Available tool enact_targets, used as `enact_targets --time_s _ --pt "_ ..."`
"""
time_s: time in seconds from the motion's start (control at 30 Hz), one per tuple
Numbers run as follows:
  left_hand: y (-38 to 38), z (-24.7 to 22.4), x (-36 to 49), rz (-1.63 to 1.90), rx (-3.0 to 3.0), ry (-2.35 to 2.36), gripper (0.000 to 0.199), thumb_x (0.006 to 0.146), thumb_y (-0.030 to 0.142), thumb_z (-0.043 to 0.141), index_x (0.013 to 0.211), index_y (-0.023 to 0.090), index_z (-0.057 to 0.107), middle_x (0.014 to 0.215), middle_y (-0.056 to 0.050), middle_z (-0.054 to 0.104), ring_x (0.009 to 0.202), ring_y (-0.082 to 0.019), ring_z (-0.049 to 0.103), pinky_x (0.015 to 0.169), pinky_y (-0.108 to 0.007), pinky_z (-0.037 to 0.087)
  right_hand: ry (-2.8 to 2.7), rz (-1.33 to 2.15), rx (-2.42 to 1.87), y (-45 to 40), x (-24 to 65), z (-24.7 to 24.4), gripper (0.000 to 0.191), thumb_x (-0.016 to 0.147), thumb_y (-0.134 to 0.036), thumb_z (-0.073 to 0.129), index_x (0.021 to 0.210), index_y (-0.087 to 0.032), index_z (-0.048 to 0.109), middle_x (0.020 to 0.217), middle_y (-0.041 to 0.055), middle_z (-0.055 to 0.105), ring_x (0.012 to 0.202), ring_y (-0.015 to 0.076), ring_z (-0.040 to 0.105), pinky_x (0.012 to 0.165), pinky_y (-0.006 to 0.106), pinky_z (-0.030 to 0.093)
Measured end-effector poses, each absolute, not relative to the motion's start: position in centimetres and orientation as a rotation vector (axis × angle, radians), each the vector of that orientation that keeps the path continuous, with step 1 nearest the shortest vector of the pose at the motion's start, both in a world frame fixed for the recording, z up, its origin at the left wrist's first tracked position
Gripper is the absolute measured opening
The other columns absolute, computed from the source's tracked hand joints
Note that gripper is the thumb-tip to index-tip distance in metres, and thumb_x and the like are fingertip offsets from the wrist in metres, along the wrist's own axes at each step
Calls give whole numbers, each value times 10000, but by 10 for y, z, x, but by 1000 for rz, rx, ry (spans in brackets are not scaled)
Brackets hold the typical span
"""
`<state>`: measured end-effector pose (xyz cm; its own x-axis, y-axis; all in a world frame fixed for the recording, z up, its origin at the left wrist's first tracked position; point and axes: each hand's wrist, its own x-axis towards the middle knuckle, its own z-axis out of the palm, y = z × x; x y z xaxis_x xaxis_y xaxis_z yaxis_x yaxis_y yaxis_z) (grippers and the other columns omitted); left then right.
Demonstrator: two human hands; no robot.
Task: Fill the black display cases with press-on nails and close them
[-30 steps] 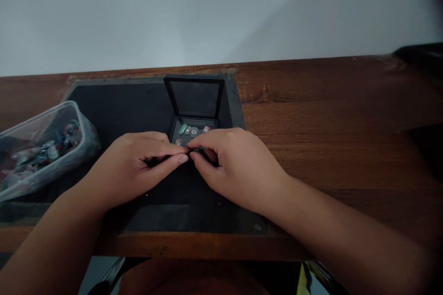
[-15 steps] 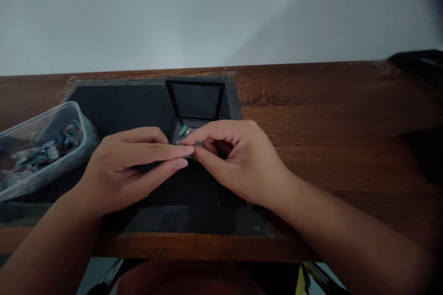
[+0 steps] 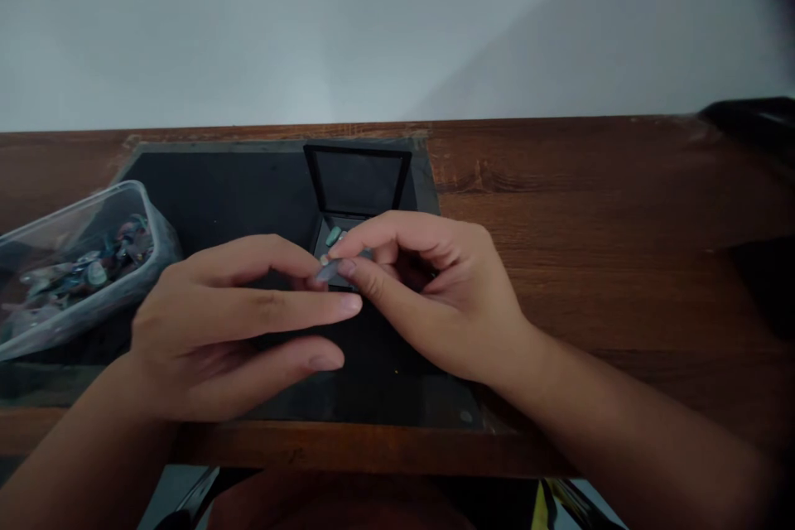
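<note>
My right hand pinches a small grey-blue stone between thumb and forefinger. Beside it is my left hand, its thumb and fingers apart; one fingertip lies close to the stone, and I cannot tell whether it touches. Behind the fingers stands a black hinged box with its windowed lid raised. A green stone lies inside it, next to paler pieces that the right fingers partly hide.
At left a clear plastic tub holds many mixed stones. A dark mat covers part of the wooden table. A black object sits at the far right, and a pale wall rises behind.
My left thumb and fingers have spread and moved away from the right fingertips. The grey-blue stone now shows in the right pinch.
</note>
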<state>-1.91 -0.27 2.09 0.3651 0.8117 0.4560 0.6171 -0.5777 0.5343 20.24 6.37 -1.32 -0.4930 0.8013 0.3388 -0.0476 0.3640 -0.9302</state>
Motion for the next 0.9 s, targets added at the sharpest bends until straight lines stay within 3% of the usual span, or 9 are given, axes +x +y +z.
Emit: enact_targets --time_s 0.1,0.17,0.33,0.53,0.63,0.73,0.9 --pt "-8 19 -20 1298 2268 1440 305 1061 500 778 805 334 786 773 11 690 761 -177 669 815 -414 613 -1743 1135 -681 63 202 -12 74 1008 -234 801 984 -219 869 623 -62 583 556 94 503 542 232 467" --pt "-9 16 -20 1447 2209 1500 405 1078 544 754 761 301 690 684 24 595 727 -178 599 820 -443 574 -1763 1083 -678 62 203 -11 80 1017 -223 797 992 -224 873 645 -57 631 548 89 507 539 231 476" --pt "-2 7 -17 1410 2142 1401 235 972 571 903 1045 369 809 955 30 792 930 -218 700 803 -441 551 -1885 976 -533 61 206 -12 126 1057 -181 751 1049 -226 869 914 -22 853 583 59 591 538 213 473" --pt "-1 8 -13 1353 2045 1355 312 903 637 937 1181 512 871 868 65 838 923 -218 782 839 -418 631 -1977 915 -513 59 211 -8 174 1083 -192 701 1067 -250 864 991 -35 889 557 61 579 535 235 470" --pt "-3 7 -12 1338 1947 1332 311 910 590 944 1211 562 871 910 88 872 898 -201 817 815 -382 672 -2063 818 -605 58 213 -4 220 1099 -232 673 1094 -293 885 869 -33 862 561 100 610 555 268 487" --pt "-4 5 -9 1300 1793 1291 360 887 419 1007 1206 539 892 1007 97 906 875 -198 852 847 -362 729 -2071 718 -628 57 214 -4 244 1112 -247 652 1132 -311 887 828 -27 836 613 122 664 588 276 515" --pt "0 5 0 1264 1470 1295 455 793 152 1002 1064 510 927 933 133 903 837 -134 878 870 -215 734 -2094 608 -588 58 213 -4 227 1102 -199 666 1118 -268 882 730 -54 754 596 97 632 585 250 488"
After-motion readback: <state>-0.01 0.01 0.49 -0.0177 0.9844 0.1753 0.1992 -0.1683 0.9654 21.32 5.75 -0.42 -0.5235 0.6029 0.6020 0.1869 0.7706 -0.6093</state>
